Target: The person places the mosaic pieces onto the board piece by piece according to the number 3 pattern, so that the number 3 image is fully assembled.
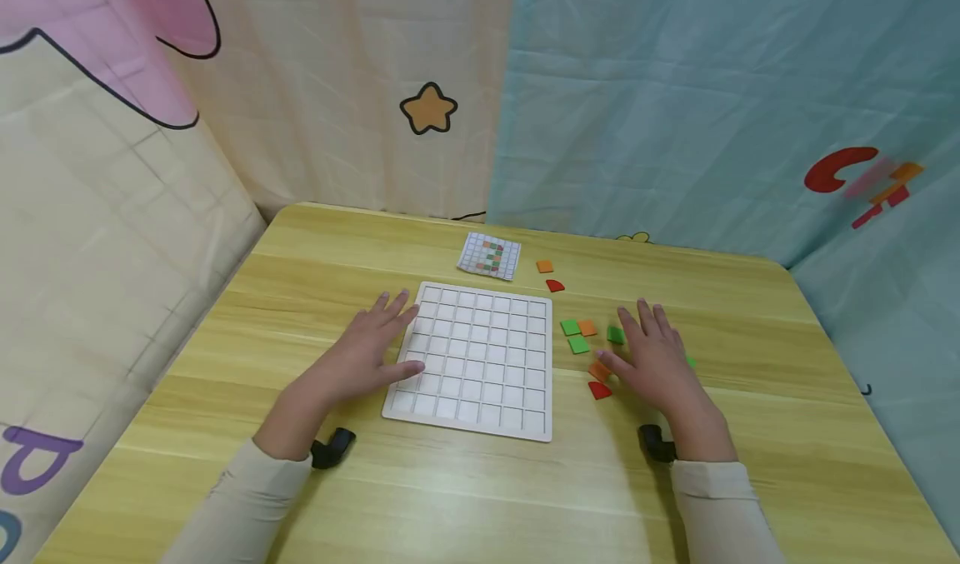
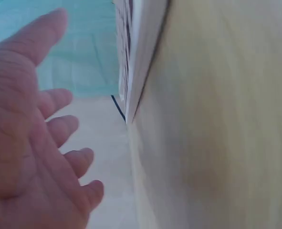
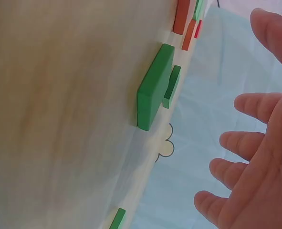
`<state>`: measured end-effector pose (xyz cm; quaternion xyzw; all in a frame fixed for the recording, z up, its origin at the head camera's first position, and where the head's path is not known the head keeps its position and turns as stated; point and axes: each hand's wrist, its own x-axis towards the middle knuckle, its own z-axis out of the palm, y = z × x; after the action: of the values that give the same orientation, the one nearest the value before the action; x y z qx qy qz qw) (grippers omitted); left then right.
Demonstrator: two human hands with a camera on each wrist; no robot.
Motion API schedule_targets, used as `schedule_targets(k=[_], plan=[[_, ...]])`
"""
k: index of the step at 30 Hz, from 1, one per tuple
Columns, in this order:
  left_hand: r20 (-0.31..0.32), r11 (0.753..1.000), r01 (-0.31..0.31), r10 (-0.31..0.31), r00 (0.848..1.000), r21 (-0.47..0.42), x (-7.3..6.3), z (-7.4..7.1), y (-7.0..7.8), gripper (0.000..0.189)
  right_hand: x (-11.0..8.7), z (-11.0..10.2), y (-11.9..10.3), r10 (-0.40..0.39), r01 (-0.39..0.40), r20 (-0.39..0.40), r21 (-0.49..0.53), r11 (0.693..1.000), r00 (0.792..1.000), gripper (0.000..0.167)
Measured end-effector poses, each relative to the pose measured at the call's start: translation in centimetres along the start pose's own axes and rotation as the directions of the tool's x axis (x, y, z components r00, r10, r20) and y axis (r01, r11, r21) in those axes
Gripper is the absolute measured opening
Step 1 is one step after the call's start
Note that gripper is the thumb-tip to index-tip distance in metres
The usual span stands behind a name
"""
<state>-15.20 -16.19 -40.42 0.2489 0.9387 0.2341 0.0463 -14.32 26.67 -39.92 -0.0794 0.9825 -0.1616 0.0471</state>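
A white grid board (image 1: 474,360) with square cells lies on the wooden table. Over its left edge hovers my left hand (image 1: 367,351), fingers spread, holding nothing; the left wrist view shows the same hand (image 2: 31,129) raised beside the board's edge (image 2: 143,62). My right hand (image 1: 654,360) is spread above loose tiles to the right of the board, with nothing in its grasp. Around it lie a dark green tile (image 1: 616,335), an orange tile (image 1: 597,371) and a red quarter-round tile (image 1: 599,390). A thick green tile (image 3: 155,88) stands out in the right wrist view, apart from the fingers (image 3: 260,107).
Light green tiles (image 1: 578,345) and an orange tile (image 1: 587,327) sit just right of the board. Farther back are another orange tile (image 1: 544,266), a red quarter-round (image 1: 555,285) and a printed pattern card (image 1: 489,256). Curtains (image 1: 637,114) hang behind the table (image 1: 450,497).
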Motion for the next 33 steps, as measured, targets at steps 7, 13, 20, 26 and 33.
schedule_targets(k=[7, 13, 20, 26, 33], plan=[[0.047, 0.994, 0.019, -0.014, 0.999, -0.105, -0.1, 0.7, -0.6, 0.085, 0.1, 0.2, -0.1, -0.026, 0.027, -0.015, 0.041, 0.999, 1.0, 0.082], [0.081, 0.97, 0.022, -0.002, 0.997, -0.242, -0.2, 1.1, -0.7, 0.084, 0.2, 0.2, -0.3, -0.032, 0.035, -0.022, 0.127, 0.991, 0.999, 0.079], [0.094, 0.97, 0.028, -0.006, 0.996, -0.24, -0.7, 1.4, -0.2, 0.082, 0.1, 0.3, -0.6, -0.042, 0.047, -0.034, 0.155, 0.987, 0.999, 0.076], [0.125, 0.98, 0.034, -0.01, 0.992, -0.195, -1.0, 1.6, 0.5, 0.08, 0.3, 0.2, -0.9, -0.063, 0.069, -0.046, 0.159, 0.985, 0.997, 0.075], [0.156, 0.98, 0.026, 0.006, 0.988, -0.199, -1.5, 2.1, 0.4, 0.081, 0.9, 0.5, -0.6, -0.054, 0.06, -0.04, 0.158, 0.986, 0.998, 0.073]])
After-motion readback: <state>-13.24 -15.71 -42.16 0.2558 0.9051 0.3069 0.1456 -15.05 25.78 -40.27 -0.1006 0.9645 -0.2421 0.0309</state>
